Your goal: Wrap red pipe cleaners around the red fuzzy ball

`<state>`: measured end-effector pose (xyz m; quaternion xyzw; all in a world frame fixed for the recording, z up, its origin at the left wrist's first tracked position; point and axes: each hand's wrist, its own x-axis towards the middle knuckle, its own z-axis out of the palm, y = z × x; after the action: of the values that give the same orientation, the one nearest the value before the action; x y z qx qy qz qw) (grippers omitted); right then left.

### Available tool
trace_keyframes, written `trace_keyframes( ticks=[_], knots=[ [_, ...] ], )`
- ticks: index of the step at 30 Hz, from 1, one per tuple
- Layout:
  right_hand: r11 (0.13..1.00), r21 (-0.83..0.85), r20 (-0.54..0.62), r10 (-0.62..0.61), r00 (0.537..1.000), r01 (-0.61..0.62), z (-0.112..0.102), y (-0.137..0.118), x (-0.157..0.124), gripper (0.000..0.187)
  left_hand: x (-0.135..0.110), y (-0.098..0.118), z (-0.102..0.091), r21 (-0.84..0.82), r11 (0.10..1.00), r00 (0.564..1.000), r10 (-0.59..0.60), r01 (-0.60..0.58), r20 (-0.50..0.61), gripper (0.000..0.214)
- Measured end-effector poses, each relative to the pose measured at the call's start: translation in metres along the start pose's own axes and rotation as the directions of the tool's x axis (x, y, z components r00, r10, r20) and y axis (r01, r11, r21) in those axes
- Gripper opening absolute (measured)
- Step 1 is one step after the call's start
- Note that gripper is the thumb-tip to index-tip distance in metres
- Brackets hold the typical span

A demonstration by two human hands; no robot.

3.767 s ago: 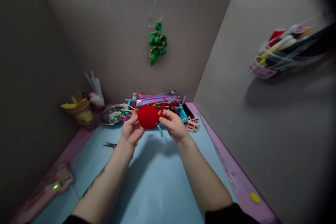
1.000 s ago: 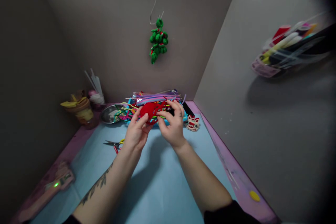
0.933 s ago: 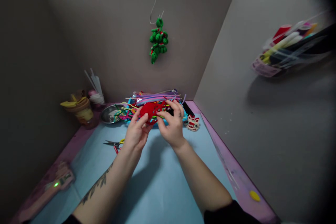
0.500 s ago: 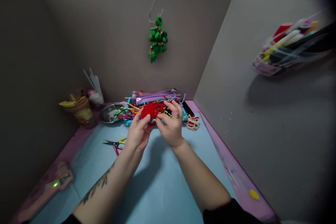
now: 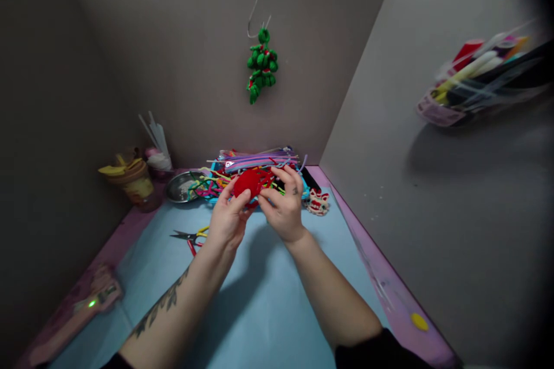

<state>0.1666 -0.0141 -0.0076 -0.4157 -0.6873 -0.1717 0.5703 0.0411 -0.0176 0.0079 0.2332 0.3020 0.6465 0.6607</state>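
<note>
Held up over the table's far half is a fuzzy red pipe-cleaner piece [image 5: 247,184], with a rounded solid part on the left and looped strands on the right. My left hand [image 5: 229,210] grips the rounded part, its thumb lying across the front. Thumb and fingertips of my right hand [image 5: 282,204] pinch the looped side. Behind the piece, a blue basket [image 5: 305,189] overflows with colourful pipe cleaners [image 5: 259,160]. The fingertips at the back of the red piece are hidden.
Scissors with yellow handles [image 5: 190,236] and a red-handled tool [image 5: 191,248] lie left of my forearm. A pink glue gun [image 5: 82,320] rests front left. A metal bowl [image 5: 175,189] and a pot [image 5: 136,187] stand back left. Right of the basket lies a cream-and-red pipe-cleaner figure [image 5: 318,203].
Both hands keep hold of the red piece in nearly the same place. The whole view has shifted only very slightly.
</note>
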Motion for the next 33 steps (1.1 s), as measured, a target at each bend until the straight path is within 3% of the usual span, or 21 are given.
trace_keyframes(
  ticks=[6,16,25,33],
  knots=[
    [0.999,0.002,0.046,0.044,0.998,-0.044,-0.001,-0.0002,0.001,0.011,-0.0026,-0.001,-0.0004,0.045,0.998,0.999,0.051,-0.052,0.018,0.063],
    [0.999,-0.052,0.046,-0.006,0.999,0.008,-0.0046,-0.002,0.0043,0.012,-0.0059,-0.0033,0.002,0.094,0.99,0.995,0.101,-0.102,0.019,0.066],
    [0.999,-0.037,0.082,0.028,0.996,-0.025,-0.0007,-0.005,0.0031,0.01,0.0001,0.0008,-0.0003,0.049,0.998,0.998,0.051,-0.049,-0.025,0.066],
    [0.999,-0.024,0.091,0.033,0.995,-0.031,-0.0013,-0.0022,0.0032,0.011,0.0015,-0.0011,-0.0032,0.063,0.996,0.998,0.061,-0.061,0.007,0.063]
  ],
)
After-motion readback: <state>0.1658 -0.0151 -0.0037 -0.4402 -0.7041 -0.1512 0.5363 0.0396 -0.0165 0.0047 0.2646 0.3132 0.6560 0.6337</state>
